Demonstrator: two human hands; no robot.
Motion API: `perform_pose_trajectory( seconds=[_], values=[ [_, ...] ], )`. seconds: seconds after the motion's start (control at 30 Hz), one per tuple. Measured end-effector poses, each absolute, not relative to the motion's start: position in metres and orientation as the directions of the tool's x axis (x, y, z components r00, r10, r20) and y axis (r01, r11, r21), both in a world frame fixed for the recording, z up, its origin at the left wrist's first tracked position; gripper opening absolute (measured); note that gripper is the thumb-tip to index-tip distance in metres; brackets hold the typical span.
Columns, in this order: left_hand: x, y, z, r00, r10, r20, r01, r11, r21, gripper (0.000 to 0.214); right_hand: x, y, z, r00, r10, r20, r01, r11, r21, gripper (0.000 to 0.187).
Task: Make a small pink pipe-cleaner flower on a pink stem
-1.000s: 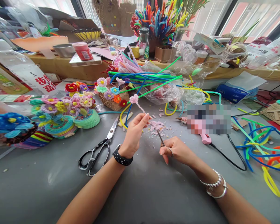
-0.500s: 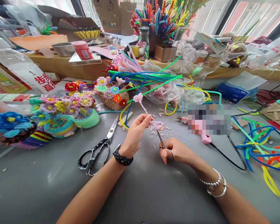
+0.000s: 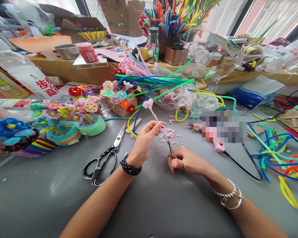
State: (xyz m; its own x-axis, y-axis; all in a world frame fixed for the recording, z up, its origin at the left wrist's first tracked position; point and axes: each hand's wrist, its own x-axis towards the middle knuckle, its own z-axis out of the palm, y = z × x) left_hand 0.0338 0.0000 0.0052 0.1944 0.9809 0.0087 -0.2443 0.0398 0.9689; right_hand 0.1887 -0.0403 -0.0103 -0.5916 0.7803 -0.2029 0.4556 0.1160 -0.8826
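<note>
My left hand (image 3: 145, 142) pinches the twisted stem of a pale pink pipe-cleaner flower (image 3: 148, 103), its bloom pointing up and away from me. In my right hand (image 3: 182, 159) is a small pair of metal scissors (image 3: 169, 144), fingers closed round the handles. Their blades point toward my left fingertips, near the stem's lower end; whether they touch it I cannot tell. Beneath the blades a pile of pinkish fuzz clippings (image 3: 172, 135) lies on the grey table (image 3: 149, 205).
Large black-handled scissors (image 3: 106, 157) lie left of my left wrist. Pipe-cleaner flower pots (image 3: 64, 132) and a flower basket (image 3: 119, 104) stand further left. A pink glue gun (image 3: 217, 143), partly pixelated, and tangled pipe cleaners (image 3: 275, 148) lie on the right. Behind is a cluttered shelf (image 3: 109, 71).
The flower has shifted very slightly to the right. The small scissors and my right hand have moved a little to the left. Both hands keep their hold.
</note>
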Motion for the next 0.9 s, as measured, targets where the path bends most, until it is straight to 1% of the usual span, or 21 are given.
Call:
perform_pose_trajectory(
  seconds=[0.37, 0.57, 0.9],
  values=[
    [0.0341, -0.0008, 0.0056, 0.214, 0.977, -0.006, -0.225, 0.055, 0.973, 0.014, 0.189, -0.0396, -0.0161, -0.54, 0.818, -0.198, 0.469, 0.097, -0.878, 0.068],
    [0.0345, 0.0002, 0.005, 0.174, 0.985, -0.007, -0.237, 0.049, 0.97, 0.015, 0.1845, -0.0406, -0.011, -0.48, 0.859, -0.174, 0.449, 0.07, -0.891, 0.068],
    [0.0343, 0.0002, 0.003, 0.178, 0.984, -0.002, -0.234, 0.044, 0.971, 0.015, 0.1849, -0.0417, -0.0151, -0.514, 0.842, -0.163, 0.424, 0.084, -0.902, 0.071]
  ],
)
